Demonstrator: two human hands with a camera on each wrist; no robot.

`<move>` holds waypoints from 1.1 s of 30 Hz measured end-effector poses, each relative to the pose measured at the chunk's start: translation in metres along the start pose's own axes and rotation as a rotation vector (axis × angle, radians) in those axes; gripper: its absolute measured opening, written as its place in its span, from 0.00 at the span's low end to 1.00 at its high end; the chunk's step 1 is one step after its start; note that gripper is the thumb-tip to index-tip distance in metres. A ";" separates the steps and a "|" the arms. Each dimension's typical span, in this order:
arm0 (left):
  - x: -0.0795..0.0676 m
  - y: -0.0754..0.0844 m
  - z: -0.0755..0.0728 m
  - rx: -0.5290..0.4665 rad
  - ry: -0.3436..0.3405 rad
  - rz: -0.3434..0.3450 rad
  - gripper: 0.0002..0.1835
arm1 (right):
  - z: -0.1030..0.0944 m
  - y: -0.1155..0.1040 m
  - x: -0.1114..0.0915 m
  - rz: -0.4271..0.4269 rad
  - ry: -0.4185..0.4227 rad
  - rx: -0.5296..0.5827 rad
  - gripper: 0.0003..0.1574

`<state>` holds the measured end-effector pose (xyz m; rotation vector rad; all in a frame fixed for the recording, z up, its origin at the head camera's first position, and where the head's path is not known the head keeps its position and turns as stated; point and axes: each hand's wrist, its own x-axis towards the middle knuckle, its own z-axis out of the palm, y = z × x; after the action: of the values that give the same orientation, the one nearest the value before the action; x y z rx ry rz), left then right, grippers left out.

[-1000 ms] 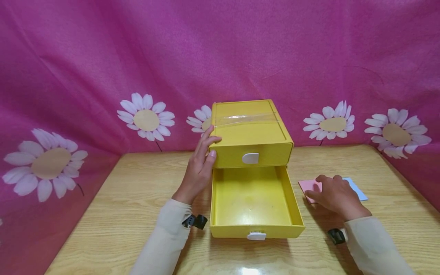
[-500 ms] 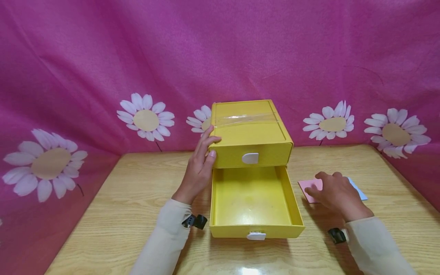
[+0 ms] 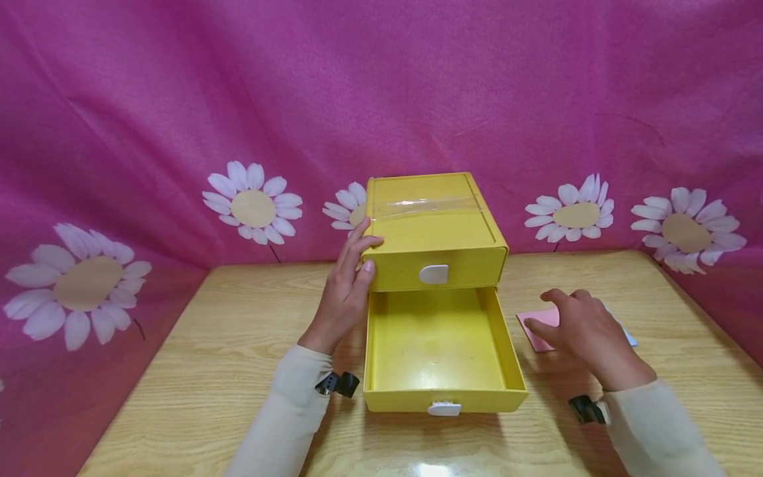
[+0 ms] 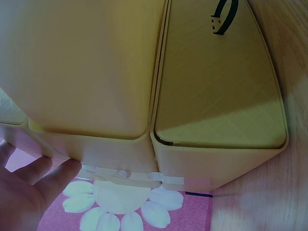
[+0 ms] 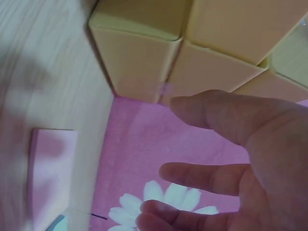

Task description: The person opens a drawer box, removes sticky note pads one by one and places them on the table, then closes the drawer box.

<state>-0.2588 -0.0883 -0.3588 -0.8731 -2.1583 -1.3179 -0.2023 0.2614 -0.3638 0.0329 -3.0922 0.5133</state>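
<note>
A yellow drawer unit stands on the table with a drawer pulled out beneath its shut top drawer. Its white tab faces me. My left hand rests against the unit's upper left side, fingertips at the top edge and thumb on the front corner. To the right of the unit, my right hand hovers with spread fingers, holding nothing. Below it lie a pink paper pad and a blue one, partly hidden by the hand; the right wrist view shows the pink pad apart from the fingers.
Clear tape crosses the unit's top. Both wrist views show another yellow tier under the pulled-out drawer, with a dark loop on its front. A pink flowered cloth hangs behind and beside the wooden table.
My right hand has risen slightly off the pads and its thumb and fingers have spread, covering more of the blue pad. My left hand and the drawer unit have not moved.
</note>
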 end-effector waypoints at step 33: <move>0.000 0.000 0.000 -0.020 -0.008 -0.001 0.21 | -0.028 -0.047 -0.044 -0.215 0.187 0.056 0.36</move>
<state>-0.2588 -0.0884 -0.3590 -0.8862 -2.1552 -1.3416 -0.1574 0.2268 -0.3229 0.2955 -2.8466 0.5577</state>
